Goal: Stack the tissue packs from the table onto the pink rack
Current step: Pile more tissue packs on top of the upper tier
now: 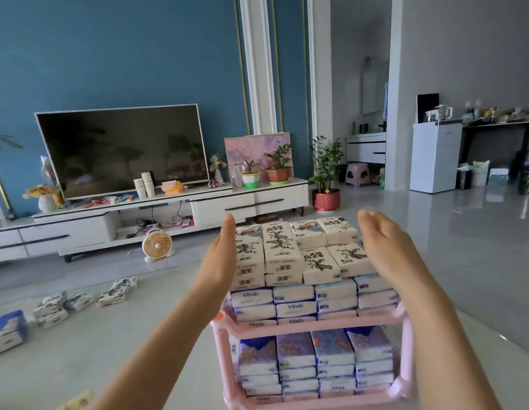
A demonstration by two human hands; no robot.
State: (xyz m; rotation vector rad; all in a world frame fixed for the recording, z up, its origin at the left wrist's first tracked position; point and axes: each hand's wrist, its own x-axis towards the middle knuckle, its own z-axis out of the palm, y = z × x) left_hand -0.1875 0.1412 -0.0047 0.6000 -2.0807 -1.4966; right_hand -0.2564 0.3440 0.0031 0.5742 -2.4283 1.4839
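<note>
So: left hand (pixel 220 255), right hand (pixel 387 247) flat, flanking tissue packs (pixel 298 253) atop pink rack (pixel 316 324)

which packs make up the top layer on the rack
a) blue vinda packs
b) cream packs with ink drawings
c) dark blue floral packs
b: the cream packs lie on top of the vinda packs on the upper shelf of the rack.
</note>
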